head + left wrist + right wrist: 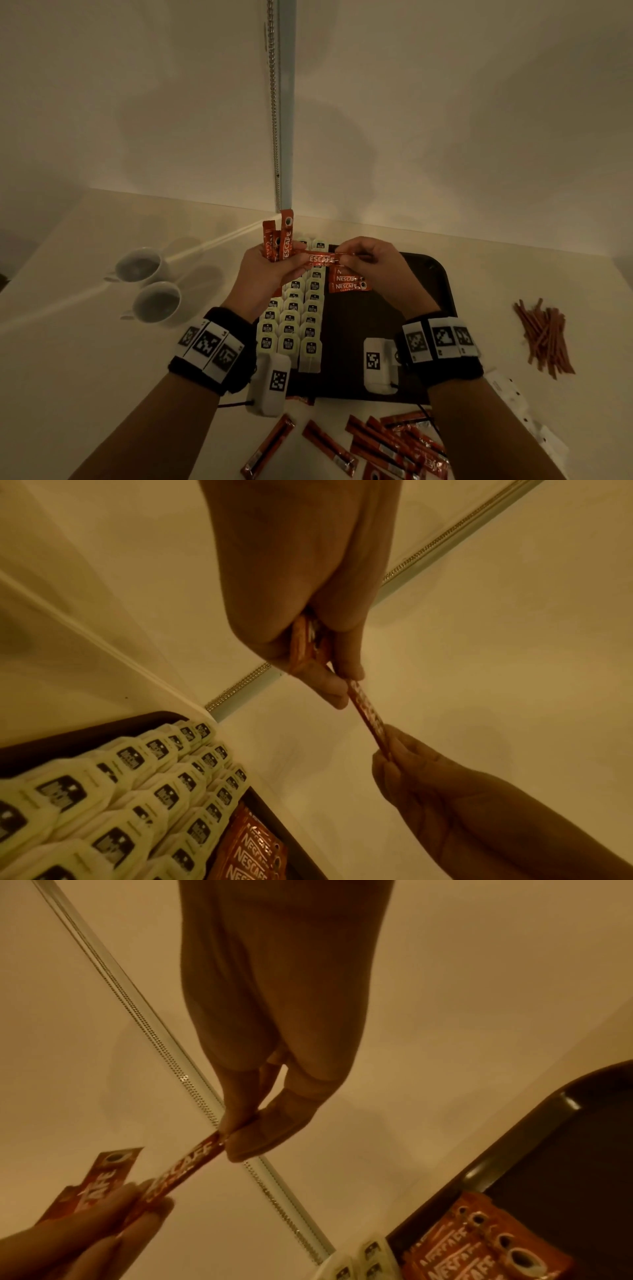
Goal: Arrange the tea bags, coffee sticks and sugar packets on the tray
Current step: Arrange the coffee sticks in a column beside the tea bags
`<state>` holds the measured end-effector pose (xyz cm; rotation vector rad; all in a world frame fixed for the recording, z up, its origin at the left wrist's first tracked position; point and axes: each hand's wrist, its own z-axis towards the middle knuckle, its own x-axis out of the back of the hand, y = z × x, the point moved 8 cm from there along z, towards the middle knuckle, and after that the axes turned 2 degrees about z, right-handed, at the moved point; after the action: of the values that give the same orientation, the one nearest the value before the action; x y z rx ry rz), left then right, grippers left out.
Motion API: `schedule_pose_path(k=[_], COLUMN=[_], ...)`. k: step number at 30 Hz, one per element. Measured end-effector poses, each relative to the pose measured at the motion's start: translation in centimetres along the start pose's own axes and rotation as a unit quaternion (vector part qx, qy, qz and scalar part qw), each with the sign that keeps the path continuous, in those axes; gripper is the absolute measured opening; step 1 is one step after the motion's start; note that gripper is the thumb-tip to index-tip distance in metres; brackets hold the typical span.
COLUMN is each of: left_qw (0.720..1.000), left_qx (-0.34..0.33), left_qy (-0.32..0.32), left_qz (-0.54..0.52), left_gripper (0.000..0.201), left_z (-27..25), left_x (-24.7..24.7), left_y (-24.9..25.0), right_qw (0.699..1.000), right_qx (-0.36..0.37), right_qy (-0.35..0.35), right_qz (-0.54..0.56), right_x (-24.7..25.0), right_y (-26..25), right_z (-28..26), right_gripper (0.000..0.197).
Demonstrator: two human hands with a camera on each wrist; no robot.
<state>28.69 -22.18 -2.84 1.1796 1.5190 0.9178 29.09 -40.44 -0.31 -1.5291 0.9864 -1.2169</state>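
Head view: I observe both hands raised above the far end of the dark tray point(442, 274). The left hand point(265, 270) has its fingers curled round a small bundle of coffee sticks point(279, 240) that stands upright out of the fist. A single coffee stick point(320, 258) lies level between the two hands; the left fingertips hold one end and the right hand point(368, 262) pinches the other end between thumb and forefinger. The right wrist view confirms that pinch, thumb and finger pressed together on the stick's tip.

On the tray, tea bags point(294, 320) lie in three overlapping rows along its left part. Just beside them, two or more coffee sticks point(347, 282) lie flat across the tray, below the right hand. The rest of the tray floor is bare.

On the table point(85, 377), more loose coffee sticks point(387, 442) lie near the tray's near edge. A pile of thin brown sugar packets point(544, 337) lies well to the right. Two white cups point(147, 284) stand to the left.
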Motion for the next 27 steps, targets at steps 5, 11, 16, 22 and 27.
schedule_pose_path(k=[5, 11, 16, 22, 27], left_qw=[0.993, 0.989, 0.986, 0.984, 0.985], left_qx=[0.056, 0.123, 0.146, 0.155, 0.152], left_qy=[0.086, 0.075, 0.085, 0.087, 0.071], left_qz=[0.050, 0.028, 0.001, 0.012, 0.049], left_gripper=[0.008, 0.015, 0.013, 0.007, 0.010], left_z=[-0.3, -0.4, -0.1, -0.3, -0.7], left_x=[3.1, 4.8, 5.2, 5.2, 4.6], left_y=[-1.5, -3.8, -4.5, -4.1, -3.8], right_qw=[0.989, 0.969, 0.960, 0.956, 0.951], right_qx=[-0.043, -0.169, -0.210, -0.194, -0.195], right_qy=[0.045, 0.045, 0.107, 0.166, 0.181], right_qz=[-0.131, -0.174, -0.151, -0.146, -0.157], right_x=[3.3, 4.1, 4.1, 4.0, 3.7], right_y=[5.1, 13.8, 15.9, 16.2, 16.4], right_z=[0.3, -0.2, 0.1, 1.2, 1.4], right_gripper=[0.012, 0.017, 0.015, 0.014, 0.014])
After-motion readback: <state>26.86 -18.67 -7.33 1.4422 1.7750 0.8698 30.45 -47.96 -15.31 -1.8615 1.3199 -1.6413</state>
